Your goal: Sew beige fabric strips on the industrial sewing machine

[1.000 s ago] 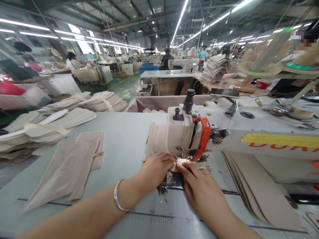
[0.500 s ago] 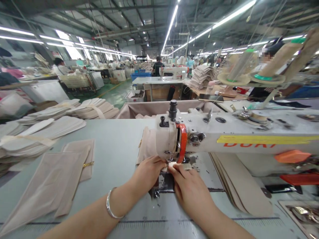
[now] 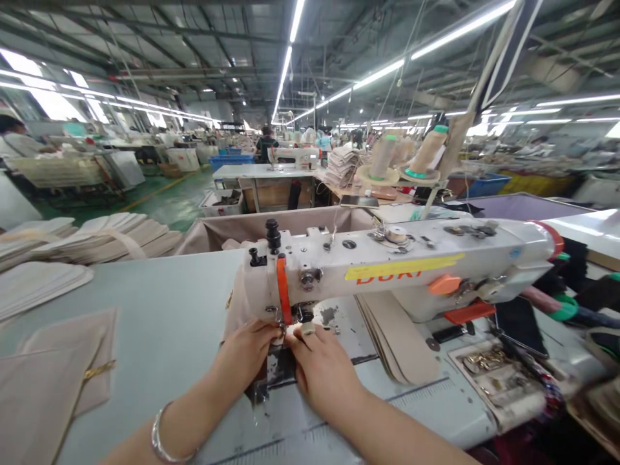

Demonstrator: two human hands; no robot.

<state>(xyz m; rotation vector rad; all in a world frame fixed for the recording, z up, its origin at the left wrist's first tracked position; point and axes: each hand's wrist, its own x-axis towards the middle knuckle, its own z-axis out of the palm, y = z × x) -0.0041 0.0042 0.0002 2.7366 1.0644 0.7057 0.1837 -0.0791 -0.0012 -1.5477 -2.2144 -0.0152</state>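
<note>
A white sewing machine (image 3: 334, 252) with an orange guard strip stands across the table. Right by its presser foot, my left hand (image 3: 245, 352) has its fingers closed on the edge of a beige fabric piece (image 3: 234, 311), which extends behind the machine head. My right hand (image 3: 325, 365) is closed on the same edge from the other side, fingertips close to those of the left. Most of the edge is covered by my fingers and the machine. A silver bangle (image 3: 162, 439) circles my left wrist.
Stitched beige pouches (image 3: 43, 387) lie at left, before bundled fabric panels (image 3: 111, 236). Flat beige panels (image 3: 397, 336) rest under the machine arm. A tray of metal hardware (image 3: 494, 371) sits at right. Behind the machine stands a fabric-lined bin (image 3: 208, 229); thread cones (image 3: 426, 152) rise beyond.
The view has swung to the right, so the scene sits further left and more of the machine's right end shows. Both hands stay at the presser foot, with little visible change in grip.
</note>
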